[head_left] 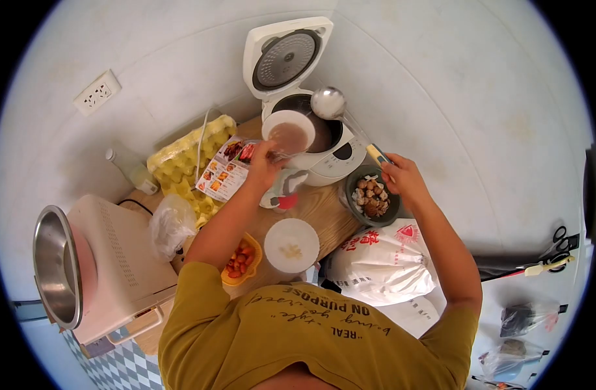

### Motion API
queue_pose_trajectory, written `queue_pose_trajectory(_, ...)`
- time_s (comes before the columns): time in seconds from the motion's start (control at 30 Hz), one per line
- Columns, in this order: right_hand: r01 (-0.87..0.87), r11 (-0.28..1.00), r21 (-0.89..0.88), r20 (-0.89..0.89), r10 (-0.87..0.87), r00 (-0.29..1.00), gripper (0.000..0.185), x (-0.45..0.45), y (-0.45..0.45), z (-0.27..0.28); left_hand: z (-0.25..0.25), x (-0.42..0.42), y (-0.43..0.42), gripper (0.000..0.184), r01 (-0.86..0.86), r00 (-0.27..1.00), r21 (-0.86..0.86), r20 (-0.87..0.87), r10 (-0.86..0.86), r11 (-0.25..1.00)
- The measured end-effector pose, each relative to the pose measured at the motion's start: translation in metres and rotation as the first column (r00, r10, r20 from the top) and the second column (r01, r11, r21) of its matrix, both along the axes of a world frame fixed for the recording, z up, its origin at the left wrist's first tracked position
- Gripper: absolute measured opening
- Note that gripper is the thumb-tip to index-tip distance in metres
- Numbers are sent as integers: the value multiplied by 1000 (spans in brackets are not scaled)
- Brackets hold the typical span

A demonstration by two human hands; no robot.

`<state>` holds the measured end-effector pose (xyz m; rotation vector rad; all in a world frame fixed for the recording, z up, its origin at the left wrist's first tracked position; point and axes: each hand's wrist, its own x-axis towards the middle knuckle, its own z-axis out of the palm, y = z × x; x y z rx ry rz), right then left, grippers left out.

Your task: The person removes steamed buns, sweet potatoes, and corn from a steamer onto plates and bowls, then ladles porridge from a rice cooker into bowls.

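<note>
My left hand [266,164] grips the near rim of a white bowl [289,132] that holds a brownish liquid. The bowl is over the front left of an open rice cooker [333,164], whose lid [287,60] stands raised. In my right hand [404,179] is a metal ladle [328,103], held by its yellow and dark handle. The ladle's round head is above the cooker's pot, its outer side facing me. Dark liquid shows in part of the pot; the bowl hides the rest. Below my right hand sits a dark bowl of mushrooms [371,198].
A white plate [291,245] with pale pieces and a yellow dish of red fruit [240,260] are nearest my body. Yellow egg trays [192,156], a leaflet [226,169] and a bottle [134,170] stand left. A white sack [382,263] lies right; a steel basin [58,266] tops an appliance.
</note>
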<state>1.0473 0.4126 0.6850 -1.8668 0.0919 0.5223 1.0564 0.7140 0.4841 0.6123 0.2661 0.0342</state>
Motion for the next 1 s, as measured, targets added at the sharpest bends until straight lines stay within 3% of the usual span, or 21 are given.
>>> queue_pose_trajectory(0.1,-87,877,-473,242,225,944,30,36,11,-35,-3,-16,17,37,-18,1000,-1,-5,18,1000)
queue_pose_trajectory(0.17,-15,707,-707,435,452,779,26,68,15,-87,-1,-25,24,39,-48,999,10,-17,48,999)
queue_pose_trajectory(0.2,58,607,-792,485,569,664,24,79,18,-109,7,-32,27,40,-66,997,19,-30,67,998)
queue_pose_trajectory(0.3,58,581,-812,461,578,673,18,89,44,-139,11,-45,40,42,-88,995,42,-40,90,995)
queue_pose_trajectory(0.37,-114,809,-577,260,315,913,13,84,68,-122,13,-50,45,42,-102,994,63,-38,105,993)
queue_pose_trajectory(0.4,-143,898,-416,97,201,975,11,83,75,-117,16,-53,47,42,-114,992,78,-36,117,990)
queue_pose_trajectory(0.5,-36,996,84,-331,62,942,9,95,73,-122,16,-56,53,41,-132,991,95,-24,134,987)
queue_pose_trajectory(0.6,88,965,246,-348,4,937,11,78,72,-110,15,-56,55,40,-146,989,96,-11,147,985)
queue_pose_trajectory(1.0,-65,988,141,-172,89,981,12,53,30,2,9,-20,24,48,-129,991,108,-24,132,986)
